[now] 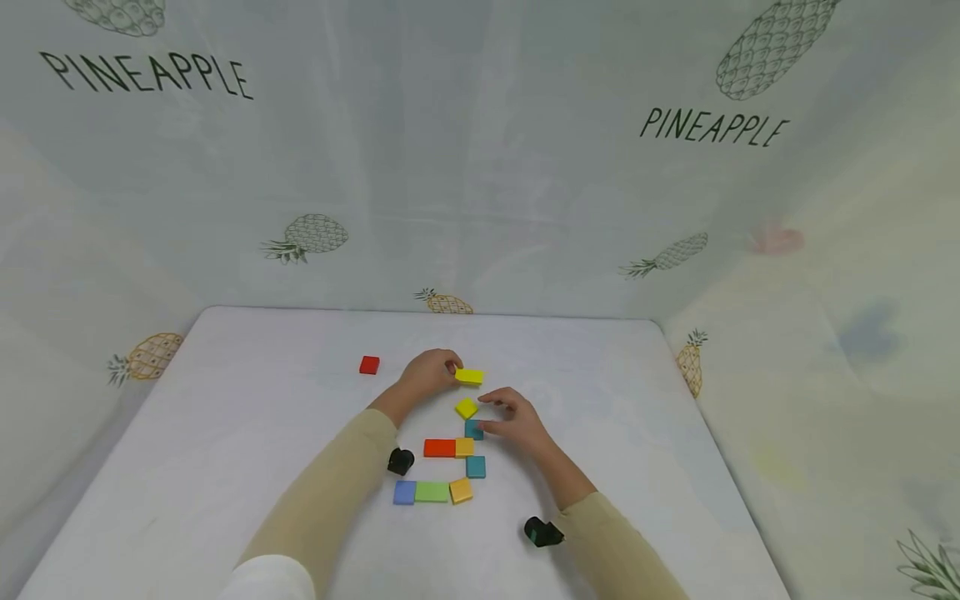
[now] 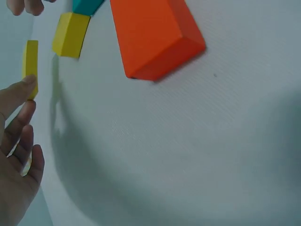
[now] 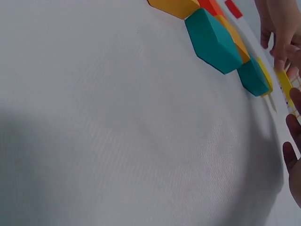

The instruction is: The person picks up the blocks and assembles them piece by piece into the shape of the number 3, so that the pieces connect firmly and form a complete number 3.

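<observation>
My left hand [image 1: 429, 374] pinches a yellow rectangular block [image 1: 469, 377] by its end, between thumb and fingers, raised off the table in the left wrist view. Just below it in the head view lies a small yellow block [image 1: 467, 408], turned at an angle. My right hand [image 1: 522, 423] is beside that block with thumb and fingers apart and nothing between them. Its thumb tip is at the edge of a teal block [image 1: 473, 430]; whether they touch, I cannot tell. An orange-yellow block [image 1: 464, 448] and a long red block [image 1: 439, 448] lie side by side below.
Another teal block [image 1: 476, 467] lies nearer me, above a tilted orange block [image 1: 461, 491]. A green block [image 1: 431, 492] and a blue block [image 1: 404, 493] form the row's left part. One red block [image 1: 369, 365] sits apart at the back left of the white table [image 1: 600, 375].
</observation>
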Tool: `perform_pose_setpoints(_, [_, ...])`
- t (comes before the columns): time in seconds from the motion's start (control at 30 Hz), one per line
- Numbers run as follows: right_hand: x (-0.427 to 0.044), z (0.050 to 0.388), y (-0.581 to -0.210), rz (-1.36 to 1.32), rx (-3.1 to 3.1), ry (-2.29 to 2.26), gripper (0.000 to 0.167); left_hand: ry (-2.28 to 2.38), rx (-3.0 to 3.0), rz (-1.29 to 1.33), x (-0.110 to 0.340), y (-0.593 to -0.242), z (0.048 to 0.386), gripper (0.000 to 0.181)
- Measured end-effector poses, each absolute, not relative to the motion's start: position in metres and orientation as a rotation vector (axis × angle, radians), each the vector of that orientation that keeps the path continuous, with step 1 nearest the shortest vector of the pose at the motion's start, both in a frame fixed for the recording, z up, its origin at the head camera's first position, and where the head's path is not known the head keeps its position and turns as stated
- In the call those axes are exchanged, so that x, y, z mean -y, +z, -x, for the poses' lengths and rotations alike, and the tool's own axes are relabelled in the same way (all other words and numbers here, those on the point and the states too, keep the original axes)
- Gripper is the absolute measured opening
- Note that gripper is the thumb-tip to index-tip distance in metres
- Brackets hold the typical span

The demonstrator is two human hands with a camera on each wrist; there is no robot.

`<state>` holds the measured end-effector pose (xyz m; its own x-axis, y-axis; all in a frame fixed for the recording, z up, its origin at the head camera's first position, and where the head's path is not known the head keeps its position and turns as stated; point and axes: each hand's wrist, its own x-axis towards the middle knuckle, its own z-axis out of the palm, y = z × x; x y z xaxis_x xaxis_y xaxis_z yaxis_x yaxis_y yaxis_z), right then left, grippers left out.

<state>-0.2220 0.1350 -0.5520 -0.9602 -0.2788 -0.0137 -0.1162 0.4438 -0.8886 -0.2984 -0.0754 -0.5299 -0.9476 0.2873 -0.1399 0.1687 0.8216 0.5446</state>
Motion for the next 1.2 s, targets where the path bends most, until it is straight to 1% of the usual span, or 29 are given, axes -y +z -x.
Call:
perform_pose_setpoints(0.27, [-0.127,0.226,-0.561,0.384,-2.505,-1.495,0.038,0.891,-2.766,-0.267,0.092,-0.535,0.292,0.024])
perform_pose_setpoints(0.67, [-0.124,0.224,-0.566,0.422,-2.597,-1.311,0.041,0.884,-2.778,-0.269,0.113,-0.535,0.273,0.025])
perform_pose_setpoints(1.2, [-0.123,0.221,-0.568,0.492,-2.664,-1.197,0.045,0.896,-2.794,-0.194,0.125,-0.542,0.248,0.027])
